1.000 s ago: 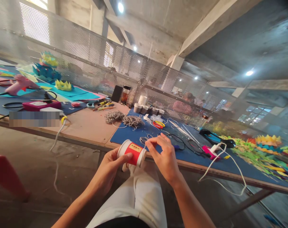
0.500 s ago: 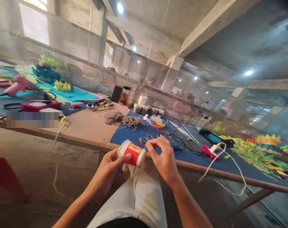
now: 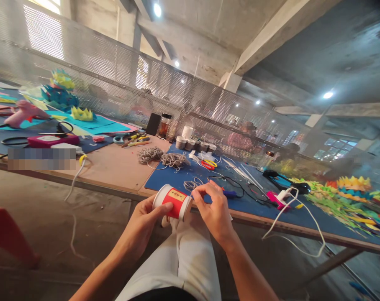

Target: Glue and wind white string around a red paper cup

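Note:
A white paper cup with a red band and a small yellow label lies on its side above my lap, in front of the table edge. Wrapped round it is my left hand, thumb on the red band. My right hand is pinched close beside the cup's right end; what its fingertips hold is too small to make out. Behind the hands, a loose coil of thin cord rests on the blue mat.
Bundles of grey cord, red and yellow scissors, small tubs and a pink power strip with a white cable stand on the table. A pink glue gun is far left. A red stool stands lower left.
The cup has turned slightly in my left hand, its label now nearer the top. My right hand has barely shifted, its fingertips still near the cup's end.

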Demonstrator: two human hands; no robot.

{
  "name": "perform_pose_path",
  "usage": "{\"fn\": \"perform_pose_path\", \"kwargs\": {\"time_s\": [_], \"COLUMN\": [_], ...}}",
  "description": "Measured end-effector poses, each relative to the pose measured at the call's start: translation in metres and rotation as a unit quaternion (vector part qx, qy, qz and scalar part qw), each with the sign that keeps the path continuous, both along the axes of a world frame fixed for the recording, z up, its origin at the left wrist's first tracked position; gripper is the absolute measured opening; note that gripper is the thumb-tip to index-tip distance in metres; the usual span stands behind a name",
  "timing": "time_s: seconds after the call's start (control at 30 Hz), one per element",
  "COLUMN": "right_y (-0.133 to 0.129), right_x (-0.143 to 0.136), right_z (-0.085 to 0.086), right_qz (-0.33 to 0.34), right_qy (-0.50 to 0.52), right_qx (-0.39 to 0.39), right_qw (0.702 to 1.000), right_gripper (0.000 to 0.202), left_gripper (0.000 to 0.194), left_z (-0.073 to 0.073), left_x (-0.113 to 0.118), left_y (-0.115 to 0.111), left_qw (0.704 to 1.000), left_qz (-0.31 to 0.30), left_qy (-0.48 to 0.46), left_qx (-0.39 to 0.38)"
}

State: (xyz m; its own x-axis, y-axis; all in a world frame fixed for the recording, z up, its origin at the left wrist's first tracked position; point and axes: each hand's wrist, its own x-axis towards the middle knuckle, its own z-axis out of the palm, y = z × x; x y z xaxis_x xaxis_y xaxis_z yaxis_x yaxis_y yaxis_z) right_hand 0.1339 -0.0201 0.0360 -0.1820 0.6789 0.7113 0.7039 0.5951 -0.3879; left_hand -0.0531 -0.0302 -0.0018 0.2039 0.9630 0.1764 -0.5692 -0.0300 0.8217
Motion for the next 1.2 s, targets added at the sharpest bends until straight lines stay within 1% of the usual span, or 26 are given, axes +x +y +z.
{"fn": "perform_pose_path", "kwargs": {"time_s": [0.4,0.67,0.87,1.1,1.2], "right_y": [-0.0003,0.0002,-0.0017,-0.0035,-0.0028], "right_x": [0.0005,0.0007,0.0001,-0.0015,-0.0029], "right_z": [-0.0024,-0.0053,-0.0039,0.0003,0.0004], "right_qz": [0.006,0.010,0.011,0.015,0.022], "right_qy": [0.004,0.019,0.026,0.049,0.063], "right_qx": [-0.005,-0.009,-0.019,-0.037,-0.049], "right_qw": [1.000,1.000,0.999,0.998,0.997], "right_gripper": [0.014,0.015,0.016,0.017,0.017], "left_gripper": [0.021,0.023,0.022,0.019,0.020], "left_z": [-0.0030,-0.0007,-0.0012,0.0053,0.0056], "left_x": [0.0006,0.0002,0.0000,0.0005,0.0008], "left_y": [0.0008,0.0013,0.0001,-0.0021,-0.0019], "left_qw": [1.000,1.000,1.000,1.000,1.000], "left_qz": [0.004,0.004,0.006,0.007,0.014], "left_qy": [-0.008,0.001,-0.002,-0.011,-0.009], "left_qx": [0.004,0.006,0.007,0.014,0.010]}}
